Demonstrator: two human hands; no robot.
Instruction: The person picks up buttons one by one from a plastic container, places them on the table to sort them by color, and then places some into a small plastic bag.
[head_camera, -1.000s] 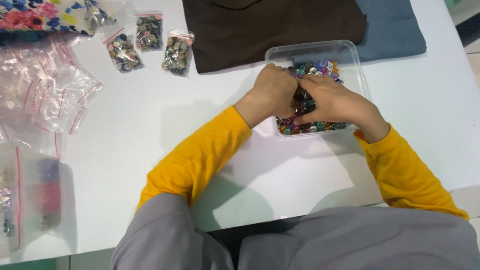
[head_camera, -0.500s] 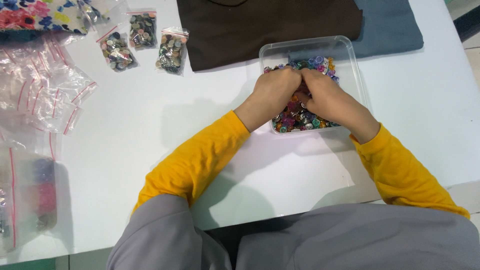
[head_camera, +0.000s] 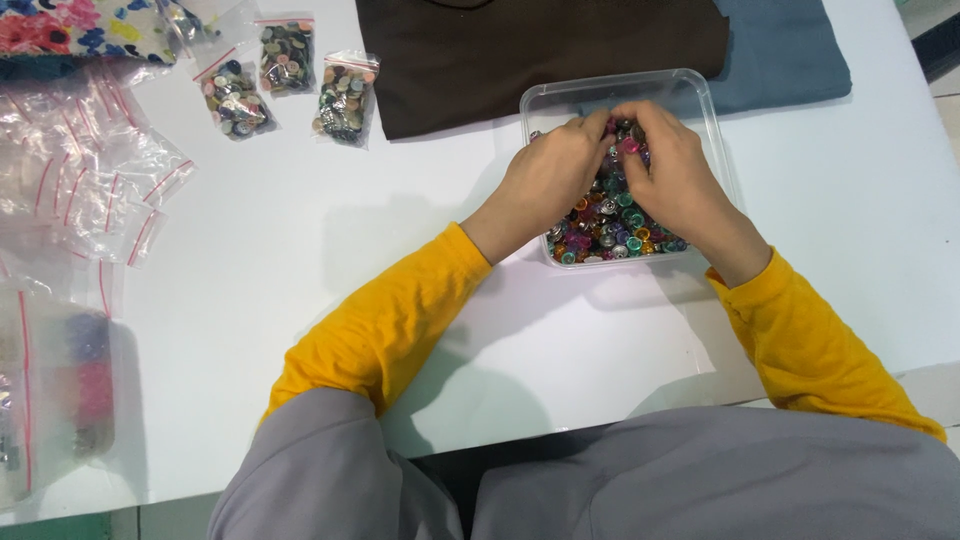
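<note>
two hands work inside one clear, shallow, rectangular plastic tray that sits on the white table in front of you. your left hand is curled over the tray's left half, fingers bent down into a heap of small, shiny, many-coloured plastic buttons. your right hand mirrors it on the right half, fingertips meeting the left ones near the far end of the tray. both hands look loosely closed, pinching at the pile, but what sits between the fingertips is hidden, so i cannot tell whether either has hold of a button.

the tray's far edge lies just beside a folded dark brown cloth, with a folded blue-grey cloth next to it. three small clear zip bags filled with buttons lie well apart to the left, near a loose pile of empty clear zip bags with red seals and a floral fabric at the corner.

the risks, as a judgement: the tray is light and its walls are low, so a push from either wrist could slide it or tip buttons over the near rim. buttons that spill could roll off the table edge near your lap. a small, smooth button could also slip from a pinch.
</note>
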